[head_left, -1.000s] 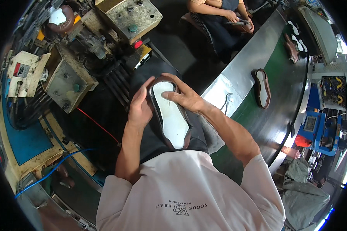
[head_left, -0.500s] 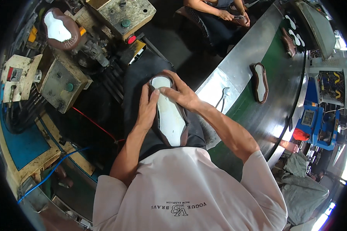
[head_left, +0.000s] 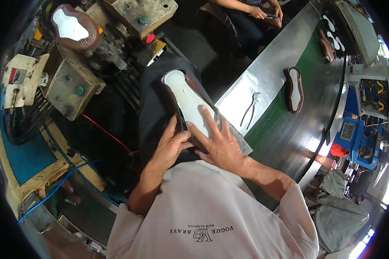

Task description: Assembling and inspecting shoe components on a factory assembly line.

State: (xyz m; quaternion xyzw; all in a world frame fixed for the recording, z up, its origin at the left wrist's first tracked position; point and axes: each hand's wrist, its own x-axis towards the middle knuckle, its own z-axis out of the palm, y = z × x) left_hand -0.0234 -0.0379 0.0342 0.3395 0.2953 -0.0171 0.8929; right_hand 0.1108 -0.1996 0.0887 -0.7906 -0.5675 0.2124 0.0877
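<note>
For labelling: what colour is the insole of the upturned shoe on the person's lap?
White insole, edged by brown leather upper; head view.
</note>
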